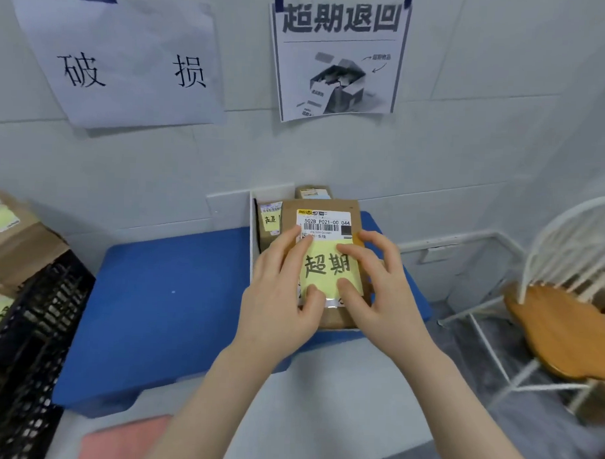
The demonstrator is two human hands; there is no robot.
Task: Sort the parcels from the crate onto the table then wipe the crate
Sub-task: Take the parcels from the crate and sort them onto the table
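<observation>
We press L hand (281, 297) & R hand (385, 295) flat on brown cardboard parcel (323, 226) w/ yellow sticky note (327, 268); each grip spread, fingers straight, clamped on nothing. Parcel lies in white open box (250, 248), 1 o'clock on blue worktop (154, 310). Black lattice plastic crate (40, 323) at 9 o'clock.

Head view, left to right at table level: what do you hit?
In order: black crate → blue table top → left hand → right hand → white chair. The parcel overlaps both hands, so it is left out.
</observation>
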